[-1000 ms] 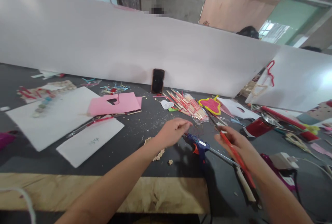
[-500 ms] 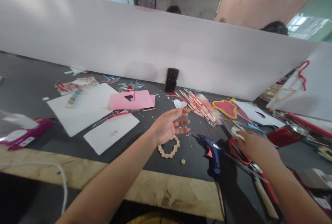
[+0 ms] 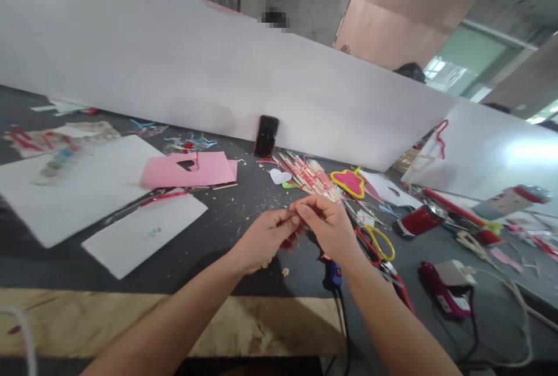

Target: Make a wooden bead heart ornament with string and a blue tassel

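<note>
My left hand [image 3: 265, 239] and my right hand [image 3: 329, 228] meet over the middle of the dark table, fingertips pinched together. Whatever lies between them is too small or too hidden to make out. Below my left hand, a bit of the beige ring of small flower-like pieces [image 3: 265, 264] peeks out; the rest is covered. One loose beige flower-like piece [image 3: 285, 272] lies nearby. Partly behind my right hand and wrist is a blue hot glue gun [image 3: 333, 274], its cord running toward the table's front edge.
Red-handled scissors [image 3: 369, 248] and a yellow-handled pair [image 3: 386, 243] lie right of my right hand. Behind are wrapped sticks [image 3: 311, 175], a paper heart [image 3: 279, 176] and a leaning phone [image 3: 266, 136]. Pink paper [image 3: 209, 168] and white sheets [image 3: 143, 236] lie left; a red can [image 3: 421, 220] lies right.
My right hand has come left from beside the scissors to meet my left hand. My left hand's spread fingers have closed into a pinch. The view has turned to the right.
</note>
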{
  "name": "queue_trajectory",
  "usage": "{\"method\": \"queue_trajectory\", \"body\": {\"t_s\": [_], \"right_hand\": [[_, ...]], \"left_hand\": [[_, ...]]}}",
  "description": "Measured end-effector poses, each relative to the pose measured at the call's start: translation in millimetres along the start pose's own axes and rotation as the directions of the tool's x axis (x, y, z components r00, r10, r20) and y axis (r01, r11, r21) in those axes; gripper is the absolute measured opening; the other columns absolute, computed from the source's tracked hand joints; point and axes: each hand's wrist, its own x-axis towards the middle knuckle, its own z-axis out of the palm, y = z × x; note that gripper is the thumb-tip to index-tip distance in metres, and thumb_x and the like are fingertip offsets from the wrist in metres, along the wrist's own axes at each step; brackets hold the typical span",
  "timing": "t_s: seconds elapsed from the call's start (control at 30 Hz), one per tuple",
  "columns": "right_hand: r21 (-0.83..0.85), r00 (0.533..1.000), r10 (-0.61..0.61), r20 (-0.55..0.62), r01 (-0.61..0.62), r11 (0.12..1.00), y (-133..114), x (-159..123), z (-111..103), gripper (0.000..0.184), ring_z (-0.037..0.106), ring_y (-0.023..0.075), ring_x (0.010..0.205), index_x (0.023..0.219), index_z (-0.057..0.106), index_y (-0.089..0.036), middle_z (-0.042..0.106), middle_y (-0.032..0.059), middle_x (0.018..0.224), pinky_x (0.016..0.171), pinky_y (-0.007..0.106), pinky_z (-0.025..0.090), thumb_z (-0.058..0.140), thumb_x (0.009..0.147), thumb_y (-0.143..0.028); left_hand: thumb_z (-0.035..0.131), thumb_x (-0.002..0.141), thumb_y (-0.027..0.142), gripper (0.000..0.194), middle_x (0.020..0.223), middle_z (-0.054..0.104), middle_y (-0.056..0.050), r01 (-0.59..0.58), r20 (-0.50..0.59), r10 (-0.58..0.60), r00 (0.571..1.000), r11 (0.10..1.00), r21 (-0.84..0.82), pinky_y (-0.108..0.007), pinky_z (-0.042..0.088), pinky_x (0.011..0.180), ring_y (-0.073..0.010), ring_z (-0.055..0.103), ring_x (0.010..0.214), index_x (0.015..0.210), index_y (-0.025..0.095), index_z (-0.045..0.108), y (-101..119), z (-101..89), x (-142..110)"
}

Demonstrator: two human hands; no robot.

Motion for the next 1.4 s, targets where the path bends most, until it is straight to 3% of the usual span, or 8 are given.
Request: {"method": "queue_trajectory", "body": {"t_s": [0.17,0.27,0.6,0.87,1.03,1.17,1.27,1.4], "right_hand": [[0.413,0.991,0.044,-0.128,0.013,0.911,-5,1,-7,0.016,0.060,0.0109,0.066,0.082,0.049,-0.023,0.060,-0.0040,0.071,0.068,0.030,0.052,0.055,0.086,-0.036],[0.517,0.981,0.026,-0.194,0.080,0.852,-12,5,-16,0.015,0.050,0.0077,0.056,0.079,0.049,-0.023,0.050,-0.0075,0.062,0.059,0.025,0.049,0.059,0.084,-0.032],[0.290,0.873,-0.061,-0.484,0.226,0.930,-26,-1,-60,0.013,0.029,0.0067,0.047,0.079,0.050,-0.024,0.035,-0.0071,0.059,0.044,0.020,0.028,0.059,0.085,-0.032],[-0.163,0.978,0.063,-0.198,-0.097,0.982,9,-18,-54,0.017,0.044,0.0101,0.053,0.092,0.059,-0.022,0.057,-0.0005,0.074,0.049,0.024,0.036,0.052,0.086,-0.037],[-0.428,0.997,0.004,-0.078,-0.037,0.903,23,-18,-36,0.016,0.056,0.0159,0.069,0.090,0.063,-0.022,0.064,0.0026,0.080,0.064,0.028,0.045,0.049,0.087,-0.030],[-0.452,1.000,-0.027,0.010,0.029,0.891,28,-16,-25,0.017,0.061,0.0181,0.083,0.090,0.064,-0.023,0.067,0.0037,0.089,0.076,0.030,0.046,0.047,0.088,-0.028],[-0.407,0.999,0.025,0.019,-0.016,0.913,28,-13,-18,0.017,0.062,0.0178,0.083,0.094,0.064,-0.023,0.069,0.0035,0.091,0.075,0.030,0.048,0.050,0.086,-0.028],[-0.294,0.994,0.097,0.049,-0.078,0.953,28,-6,-7,0.019,0.062,0.0160,0.072,0.099,0.058,-0.023,0.068,0.0015,0.081,0.065,0.028,0.048,0.055,0.082,-0.031]], "left_hand": [[0.049,0.085,0.044,0.031,0.072,0.057,0.001,-0.011,0.013,0.009,1.000,0.989,0.145,-0.018,0.037,0.049,-0.0065,0.045,0.051,0.085,0.016,0.061,3,-7.2,-6],[0.047,0.087,0.042,0.031,0.065,0.054,0.003,-0.013,0.009,0.011,1.000,0.964,0.266,-0.018,0.035,0.048,-0.0069,0.043,0.050,0.076,0.016,0.059,10,-11.3,-9],[0.045,0.087,0.041,0.028,0.085,0.068,-0.001,-0.102,-0.088,0.200,0.976,0.773,0.626,-0.024,0.043,0.067,-0.0167,0.060,0.077,0.091,0.021,0.065,8,-39.6,0],[0.048,0.083,0.036,0.024,0.095,0.068,-0.003,-0.021,-0.227,0.323,0.919,0.613,0.790,-0.027,0.045,0.071,-0.0181,0.060,0.079,0.096,0.023,0.064,7,-67.4,4],[0.050,0.080,0.036,0.029,0.101,0.069,-0.004,0.047,-0.239,0.272,0.932,0.563,0.825,-0.030,0.047,0.074,-0.0208,0.061,0.084,0.101,0.022,0.065,1,-80.8,3],[0.051,0.080,0.035,0.030,0.104,0.069,-0.005,0.032,-0.192,0.241,0.951,0.542,0.840,-0.034,0.045,0.083,-0.0237,0.060,0.094,0.102,0.021,0.066,-6,-85.9,3],[0.052,0.080,0.034,0.030,0.104,0.069,-0.006,0.017,-0.180,0.220,0.959,0.588,0.808,-0.034,0.045,0.085,-0.0237,0.060,0.095,0.102,0.021,0.067,-8,-82.6,3],[0.054,0.081,0.035,0.037,0.108,0.068,-0.006,-0.042,-0.086,0.120,0.989,0.787,0.615,-0.027,0.048,0.077,-0.0198,0.062,0.091,0.113,0.020,0.061,-10,-69.4,3]]}}
